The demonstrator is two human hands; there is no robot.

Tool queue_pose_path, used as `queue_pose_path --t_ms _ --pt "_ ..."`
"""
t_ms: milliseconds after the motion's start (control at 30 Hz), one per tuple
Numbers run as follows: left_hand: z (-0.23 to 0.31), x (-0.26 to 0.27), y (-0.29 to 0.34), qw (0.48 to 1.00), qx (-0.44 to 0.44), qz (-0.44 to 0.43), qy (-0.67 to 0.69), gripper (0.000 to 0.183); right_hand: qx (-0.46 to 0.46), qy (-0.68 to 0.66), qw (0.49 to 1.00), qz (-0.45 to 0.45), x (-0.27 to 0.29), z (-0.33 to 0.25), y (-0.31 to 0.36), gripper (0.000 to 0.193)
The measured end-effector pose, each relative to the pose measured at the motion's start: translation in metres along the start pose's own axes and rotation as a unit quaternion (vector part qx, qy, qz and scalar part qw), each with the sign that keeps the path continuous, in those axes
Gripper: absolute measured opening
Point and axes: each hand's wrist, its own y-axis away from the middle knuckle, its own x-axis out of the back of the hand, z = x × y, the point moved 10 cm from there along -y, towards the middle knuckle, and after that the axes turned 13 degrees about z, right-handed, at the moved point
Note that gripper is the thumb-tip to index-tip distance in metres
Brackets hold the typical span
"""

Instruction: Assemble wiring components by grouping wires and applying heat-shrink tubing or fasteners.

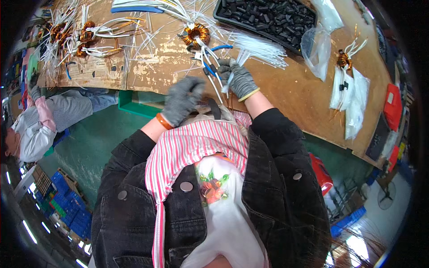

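A ring-shaped copper-wound coil (196, 35) rests on the worktable ahead of me. Its white leads (213, 79) run toward me between my hands, with black sleeves (209, 69) on them. My right hand (239, 79), in a grey knit glove, has its fingers closed on a white lead near the sleeves. To the left, my left hand (184, 99), gloved likewise, hovers beside the lead ends; its fingers are curved, with thumb and forefinger apart and nothing visible between them. A blue-handled tool (222, 47) lies partly under the leads; its jaws are hard to make out.
A black tray (268, 20) holds many small black sleeves. White cable ties (259, 50) lie beside it, near clear plastic bags (316, 51). Another coil (344, 60) sits at right. More wired coils (87, 35) are piled at left, where a person (40, 120) sits.
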Motion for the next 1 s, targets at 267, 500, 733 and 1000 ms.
queue_pose_path --t_ms 267,500,733,1000 --pt "-0.043 -0.070 0.023 0.968 0.128 -0.212 -0.028 0.020 -0.026 -0.306 0.949 -0.072 -0.030 -0.012 0.012 0.036" --pt "-0.031 -0.050 0.002 0.988 -0.002 -0.114 -0.101 0.020 0.091 0.205 0.974 -0.009 0.000 -0.003 -0.002 0.043" --pt "-0.083 -0.057 0.018 0.981 0.165 -0.095 -0.041 0.019 0.008 0.145 0.989 -0.020 -0.004 -0.018 0.020 0.035" --pt "-0.134 -0.105 0.041 0.942 0.247 -0.204 -0.095 0.031 0.193 0.416 0.889 -0.002 -0.005 -0.018 -0.011 0.034"
